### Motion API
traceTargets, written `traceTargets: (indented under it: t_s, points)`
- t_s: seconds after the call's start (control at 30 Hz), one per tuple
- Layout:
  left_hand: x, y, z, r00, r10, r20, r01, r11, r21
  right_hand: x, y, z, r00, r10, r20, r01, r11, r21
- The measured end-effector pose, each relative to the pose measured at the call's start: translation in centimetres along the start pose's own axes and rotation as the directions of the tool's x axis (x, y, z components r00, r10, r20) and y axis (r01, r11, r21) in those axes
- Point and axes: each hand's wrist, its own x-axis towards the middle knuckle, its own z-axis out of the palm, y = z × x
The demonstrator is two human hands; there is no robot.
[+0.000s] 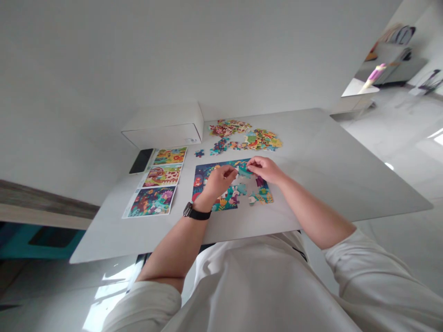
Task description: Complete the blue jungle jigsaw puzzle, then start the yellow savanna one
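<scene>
From the head-worn view, the left hand [218, 180], with a black wristwatch [195, 211] on its wrist, and the right hand [265, 169] meet over a partly built cardboard jigsaw puzzle [204, 177] with a dark blue background and bright flowers and animals. The right hand is partly closed, its fingertips seemingly pinching a teal jigsaw piece [245, 171] against the far part of the puzzle. The left hand is curled just beside that piece, but whether it holds anything is hidden. The teal piece's long axis appears to run roughly across the view, though its exact direction is hard to tell. The puzzle's long side also runs across the view, tilted slightly, with gaps near both hands. Beyond the hands lies a scattered heap of multicoloured loose jigsaw pieces [245, 136], apparently kept within reach, and a lone dark blue jigsaw piece [199, 153] sits apart from it. Left of the left hand, three printed rectangular picture cards [150, 201] lie in a row, apparently placed for easy viewing. Farther beyond that hand are a black smartphone [141, 161] and a white rectangular box [162, 127], all on a pale tabletop [332, 157].
</scene>
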Motion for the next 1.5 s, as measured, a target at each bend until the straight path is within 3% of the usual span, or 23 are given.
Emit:
traceTargets:
  t_s: [0.2,0.33,0.7,1.0,1.13,1.3,1.5]
  points:
    - [0.1,-0.1,0.2,0.999,-0.038,0.018,0.037,0.999,0.024,0.1,0.2,-0.2,1.0,0.006,0.025,-0.006,1.0,0.0]
    - [-0.2,0.1,0.2,0.997,-0.034,0.075,0.03,0.997,0.065,0.1,0.1,-0.9,0.992,0.065,0.108,-0.069,0.997,0.035]
    - [-0.5,-0.7,0.6,0.981,0.025,0.195,-0.051,0.99,0.129,-0.5,0.5,-2.6,0.906,0.256,0.336,-0.227,0.966,-0.123]
    - [-0.5,-0.8,1.0,0.958,0.021,0.287,-0.056,0.992,0.116,-0.6,0.1,-1.7,0.896,0.32,0.308,-0.248,0.936,-0.252]
    - [-0.6,-0.8,1.2,0.95,0.03,0.31,-0.067,0.992,0.109,-0.8,-0.6,-1.6,0.899,0.316,0.304,-0.206,0.917,-0.342]
    - [-0.6,-0.9,1.6,0.941,0.048,0.334,-0.095,0.987,0.126,-1.0,-1.2,-1.5,0.938,0.213,0.275,-0.056,0.872,-0.486]
    - [-0.8,-0.6,1.8,0.918,0.161,0.363,-0.225,0.964,0.141,-1.2,-1.4,-1.3,0.943,0.16,0.291,0.038,0.818,-0.574]
